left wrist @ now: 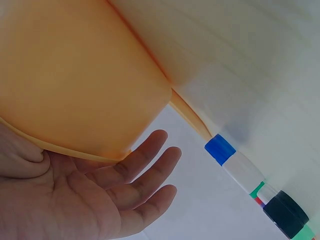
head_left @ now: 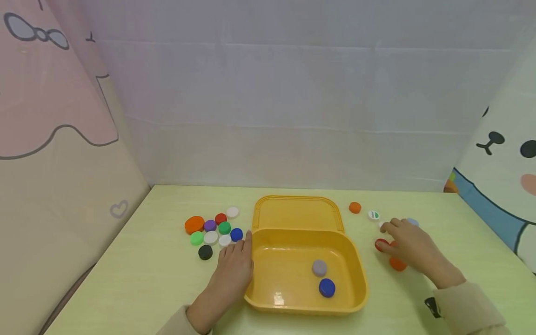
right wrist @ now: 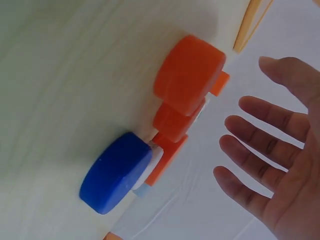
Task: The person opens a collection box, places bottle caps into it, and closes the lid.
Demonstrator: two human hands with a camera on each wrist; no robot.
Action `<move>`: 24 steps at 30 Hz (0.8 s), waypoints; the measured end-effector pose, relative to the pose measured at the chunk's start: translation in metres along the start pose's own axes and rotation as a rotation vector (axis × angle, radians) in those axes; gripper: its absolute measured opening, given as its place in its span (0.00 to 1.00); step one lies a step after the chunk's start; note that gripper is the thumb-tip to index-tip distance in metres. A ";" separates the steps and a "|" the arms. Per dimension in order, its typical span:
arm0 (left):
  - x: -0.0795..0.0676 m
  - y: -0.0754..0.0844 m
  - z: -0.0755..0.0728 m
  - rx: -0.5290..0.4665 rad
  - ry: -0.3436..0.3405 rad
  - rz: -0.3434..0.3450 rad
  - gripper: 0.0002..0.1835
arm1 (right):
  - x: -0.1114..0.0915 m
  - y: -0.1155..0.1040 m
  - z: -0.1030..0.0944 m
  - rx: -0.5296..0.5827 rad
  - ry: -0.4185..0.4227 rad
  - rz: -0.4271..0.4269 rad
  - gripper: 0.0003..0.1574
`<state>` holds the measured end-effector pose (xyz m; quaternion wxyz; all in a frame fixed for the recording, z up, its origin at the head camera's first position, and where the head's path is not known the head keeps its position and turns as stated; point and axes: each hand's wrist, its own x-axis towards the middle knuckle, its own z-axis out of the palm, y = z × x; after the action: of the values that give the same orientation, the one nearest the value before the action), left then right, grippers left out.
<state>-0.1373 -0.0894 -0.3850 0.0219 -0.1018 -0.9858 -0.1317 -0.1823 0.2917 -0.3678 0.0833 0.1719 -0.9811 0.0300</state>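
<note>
A yellow plastic box (head_left: 268,274) stands at the table's front middle, with a grey cap (head_left: 319,268) and a blue cap (head_left: 327,288) inside. My left hand (head_left: 234,267) rests against its left rim, fingers fairly straight in the left wrist view. My right hand (head_left: 408,244) hovers low among loose bottle caps on the right, its fingertips around a red cap (head_left: 381,244) in the head view. An orange cap (head_left: 398,264) lies under its palm side. In the right wrist view the fingers are spread and hold nothing; a blue cap (right wrist: 116,172) lies nearby.
A yellow lid (head_left: 298,213) lies behind the box. Left of it is a cluster of caps, with an orange cap (head_left: 194,225) and a black cap (head_left: 205,252) among them. Farther back right are an orange cap (head_left: 355,207) and a white cap (head_left: 373,215).
</note>
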 end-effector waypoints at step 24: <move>0.000 -0.001 0.002 0.011 0.025 0.019 0.29 | -0.002 0.009 0.017 -0.032 -0.080 0.017 0.14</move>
<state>-0.1376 -0.0899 -0.3869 0.0360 -0.1096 -0.9851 -0.1275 -0.1860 0.2996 -0.3855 0.0464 0.1635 -0.9854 0.0083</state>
